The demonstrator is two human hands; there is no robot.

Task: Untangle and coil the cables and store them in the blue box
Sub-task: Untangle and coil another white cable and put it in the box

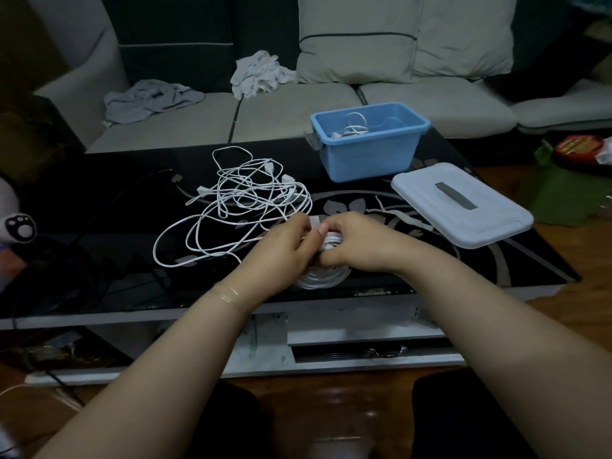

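Right in front of you, both hands meet over the near edge of the bench (99, 207). Your left hand (284, 250) has its fingers curled round a white cord, and your right hand (357, 243) pinches the same coil (326, 276), a neat white bundle that sits between and just under them. So both hands are busy holding one thing.

This cord looks thin, light and floppy. It will bend any way you push it, and the loops may spring open if you let go. I think the best place to hold is across all the loops at once, near the plug end, so none slip out.

Just past your left hand lies the messy pile (245, 197) of white cords, still knotted, with one strand running back toward your fingers. It may drag along if you lift the coil fast.

Farther back on the right side stands the blue box (367, 157), open, with one white cord already inside. Its pale lid (463, 207) lies flat beside it, nearer to you than the box.
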